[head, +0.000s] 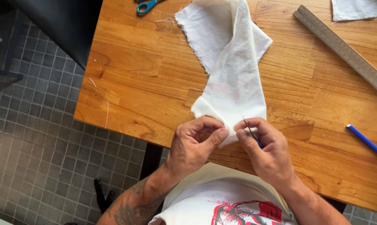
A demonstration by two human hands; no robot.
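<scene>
At the far left of the wooden surface (pixel 126 79) a few loose threads (pixel 107 113) lie near the edge, and a pair of teal-handled scissors (pixel 147 6) pokes in at the far edge. Just right of them a piece of white cloth (pixel 228 62) runs from the far side down toward the near edge, one side frayed, the length folded over itself.

The left hand (pixel 192 146) sits at the near edge with its wrist bent up from a tattooed forearm; its grip is closed on the cloth's near corner, thumb pressed flat against curled fingers. Touching it on the right, the right hand (pixel 265 150) pinches a thin dark pointed tool (pixel 251 132) (a needle or a fine pen, too small to tell) between thumb and forefinger, tip angled toward the far left at the same corner. Faint reddish marks show on the cloth midway up.

As a judgement, the work looks early: no line of stitching is visible anywhere, and only this one corner is being handled, so nearly the whole length seems left.

Farther right a metal ruler (pixel 342 49) lies diagonally, a second white scrap (pixel 357 9) sits at the far right corner, and a blue pencil (pixel 366 142) rests near the right edge.
</scene>
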